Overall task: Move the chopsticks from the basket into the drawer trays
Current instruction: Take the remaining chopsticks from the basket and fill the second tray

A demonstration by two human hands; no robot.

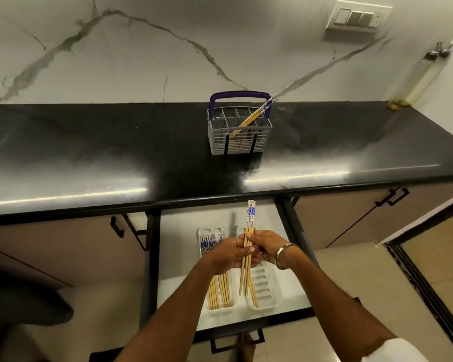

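Observation:
A grey cutlery basket with a blue handle stands on the black counter, a few chopsticks leaning in it toward the right. Below the counter an open drawer holds two white trays. The left tray carries several chopsticks laid lengthwise. The right tray has a chopstick or two at its left side. My left hand and my right hand together pinch a small bundle of chopsticks above the trays, patterned ends pointing away from me.
The black counter has a front edge overhanging the drawer. Cabinet doors with black handles flank the drawer. A marble wall and a switch plate are behind. My foot shows under the drawer's front handle.

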